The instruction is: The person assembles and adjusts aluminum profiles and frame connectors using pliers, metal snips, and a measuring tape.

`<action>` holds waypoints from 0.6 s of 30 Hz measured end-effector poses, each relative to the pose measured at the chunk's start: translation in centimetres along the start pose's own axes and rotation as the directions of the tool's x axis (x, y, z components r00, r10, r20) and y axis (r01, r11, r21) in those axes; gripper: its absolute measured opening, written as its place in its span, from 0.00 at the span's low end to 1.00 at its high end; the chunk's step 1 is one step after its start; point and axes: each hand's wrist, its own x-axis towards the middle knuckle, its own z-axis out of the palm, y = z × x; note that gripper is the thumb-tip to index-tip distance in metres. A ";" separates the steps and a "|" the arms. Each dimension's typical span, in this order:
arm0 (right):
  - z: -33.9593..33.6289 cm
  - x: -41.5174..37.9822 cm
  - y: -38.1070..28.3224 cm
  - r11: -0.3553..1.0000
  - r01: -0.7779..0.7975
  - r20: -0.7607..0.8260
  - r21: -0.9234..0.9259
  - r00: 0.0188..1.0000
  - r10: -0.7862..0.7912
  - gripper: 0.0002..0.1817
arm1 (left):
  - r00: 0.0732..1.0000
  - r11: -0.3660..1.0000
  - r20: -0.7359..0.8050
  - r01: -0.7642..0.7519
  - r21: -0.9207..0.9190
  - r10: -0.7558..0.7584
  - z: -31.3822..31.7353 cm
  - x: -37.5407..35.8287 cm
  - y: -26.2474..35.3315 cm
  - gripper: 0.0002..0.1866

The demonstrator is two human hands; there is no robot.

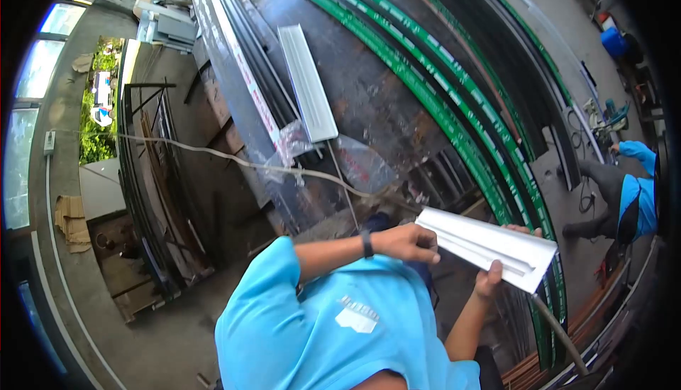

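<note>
My right hand [488,281] grips a white rectangular profile piece [489,244] with a long groove down its middle. The thumb presses on its near edge while fingertips show beyond the far edge. My left hand [410,243], with a dark band on the wrist, is closed at the left end of this piece. Its fingers are curled, and what they hold, if anything, is hidden. A similar white profile piece [308,81] lies on the dark work table [369,92], partly over clear plastic wrap [362,163].
Long green-wrapped bars [440,99] curve across the table's right side. Dark wrapped profiles [248,56] lie at the left. A pale cable [234,157] crosses in front. At far right, a co-worker [631,191] in blue is near a power tool [613,117]. A rack [159,198] stands left.
</note>
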 end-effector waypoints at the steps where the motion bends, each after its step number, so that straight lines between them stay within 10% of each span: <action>1: 0.5 0.5 -0.5 0.990 0.073 0.105 -0.123 0.993 -0.061 0.56 | 0.984 0.992 -0.127 -0.127 0.000 0.126 -1.2 -0.6 2.5 0.13; 5: 4.4 -2.0 0.6 0.995 0.001 0.240 -0.102 0.971 0.024 0.55 | 0.732 0.764 -0.235 -0.568 0.308 0.639 -3.8 0.6 11.0 0.13; 12: 5.2 -2.5 1.6 0.981 0.068 0.285 -0.183 0.958 -0.013 0.56 | 0.696 0.677 -0.060 -0.670 0.306 0.716 -3.4 2.8 11.4 0.07; 14: 4.6 -4.6 1.6 0.978 -0.127 0.209 -0.164 0.965 0.160 0.56 | 0.736 0.698 -0.056 -0.612 0.371 0.675 -3.7 2.7 11.8 0.08; 18: 3.1 -4.5 -0.3 0.754 0.295 0.344 -0.587 0.934 -0.097 0.51 | 0.733 0.616 0.088 -0.625 0.480 0.675 -2.3 3.4 11.3 0.16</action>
